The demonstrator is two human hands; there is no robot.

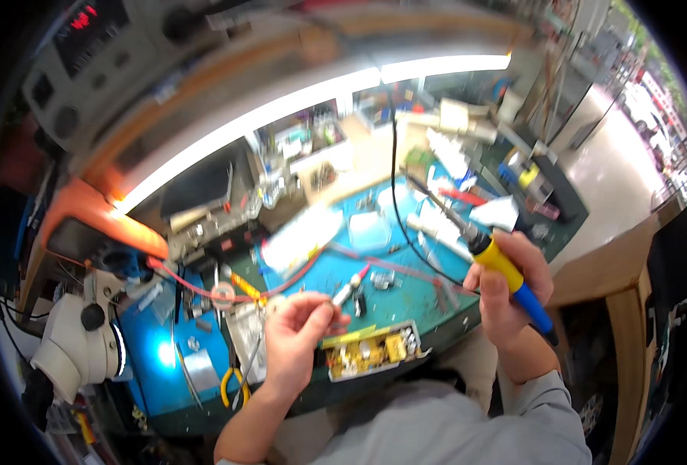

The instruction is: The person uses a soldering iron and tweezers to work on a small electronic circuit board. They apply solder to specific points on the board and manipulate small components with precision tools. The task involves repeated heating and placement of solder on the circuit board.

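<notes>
A soldering iron [500, 265] with a yellow and blue handle is gripped in my right hand [518, 287]. Its metal tip points up and to the left, above the right part of the bench. My left hand [301, 329] is closed in a pinch over the front of the bench; whatever is between its fingertips is too small and blurred to name. Just beyond those fingers lies a white tube with a pink tip [351, 285], beside a small black part [360, 304]. A shallow box of small yellow and metal parts [374, 353] sits at the front edge, right of my left hand.
A black cable [394, 155] hangs across the middle. At left stand a white microscope-like device [76, 341] and an orange-cased instrument [96, 225]. Yellow-handled pliers [231, 387] lie near the front edge. Clutter covers the blue mat [429, 306]; a wooden frame [630, 372] stands right.
</notes>
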